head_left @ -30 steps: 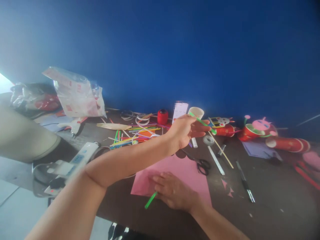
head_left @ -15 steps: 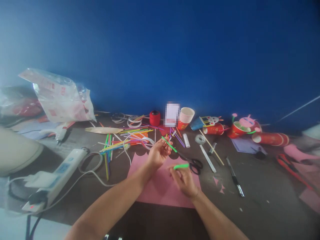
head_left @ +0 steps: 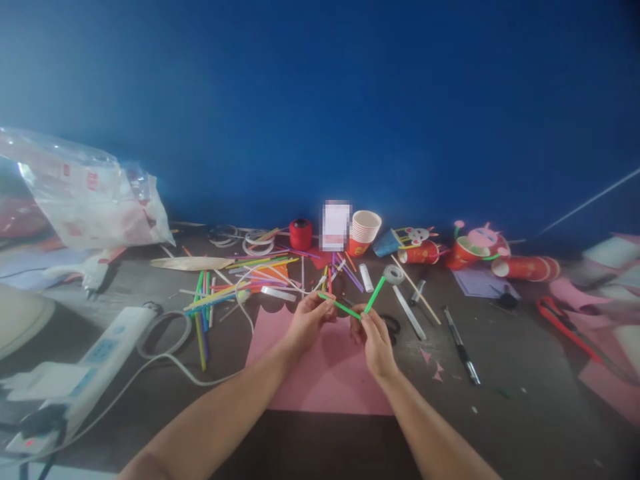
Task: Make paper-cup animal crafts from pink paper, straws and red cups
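My left hand (head_left: 311, 320) is closed in a pinch on a thin green straw (head_left: 346, 308), which slants down to the right. A second green straw piece (head_left: 375, 295) sticks up from the fingers of my right hand (head_left: 376, 341), also closed. The two pieces meet, or nearly meet, in a V at the right fingertips; whether they touch I cannot tell. Both hands are above a sheet of pink paper (head_left: 320, 380) with scalloped cuts along its far edge. Black scissor handles (head_left: 392, 329) show partly behind my right hand.
Coloured straws (head_left: 205, 300) lie heaped left of the paper. Further left are a power strip (head_left: 103, 357) with its cord and a glue gun (head_left: 93, 273). Stacked paper cups (head_left: 366, 230) stand at the back. On the right lie a pen (head_left: 463, 350) and a red utility knife (head_left: 565, 327).
My right hand has risen toward my left, and its green piece now points upward and meets or nears the left one. The view has shifted slightly right.
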{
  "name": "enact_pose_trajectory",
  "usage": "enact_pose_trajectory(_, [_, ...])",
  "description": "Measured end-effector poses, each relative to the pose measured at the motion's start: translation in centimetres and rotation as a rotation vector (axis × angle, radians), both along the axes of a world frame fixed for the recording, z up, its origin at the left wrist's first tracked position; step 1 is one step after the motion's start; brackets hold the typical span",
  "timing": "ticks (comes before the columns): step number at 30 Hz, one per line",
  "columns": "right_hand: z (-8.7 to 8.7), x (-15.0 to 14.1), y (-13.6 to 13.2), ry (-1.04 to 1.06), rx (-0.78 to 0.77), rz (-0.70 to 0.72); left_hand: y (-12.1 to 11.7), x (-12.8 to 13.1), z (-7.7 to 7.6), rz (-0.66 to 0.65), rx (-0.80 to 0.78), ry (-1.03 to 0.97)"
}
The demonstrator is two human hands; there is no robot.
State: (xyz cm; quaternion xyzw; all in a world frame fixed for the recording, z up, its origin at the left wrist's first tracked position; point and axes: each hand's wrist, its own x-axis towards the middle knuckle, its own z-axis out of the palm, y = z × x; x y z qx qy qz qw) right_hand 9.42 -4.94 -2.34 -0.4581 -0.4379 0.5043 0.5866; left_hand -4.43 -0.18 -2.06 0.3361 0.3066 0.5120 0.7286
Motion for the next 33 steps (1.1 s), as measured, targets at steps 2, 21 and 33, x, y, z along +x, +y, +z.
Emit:
enact_pose_trajectory(2, [-0.3,0.2,0.0,-0.044,0.009,-0.020,-0.1,0.1,0.0,0.012,0.035,0.026])
enact_pose_trajectory(21, [-0.7,0.7,0.7,-0.209,-0.039,-0.142,-0.9,0.7,-0.3,-0.312,0.167,0.484])
enact_pose_trajectory(33, [-0.6,0.9,0.5,-0.321,0.000,-0.195,-1.0,0.6,0.0,-0.405,0.128,0.423])
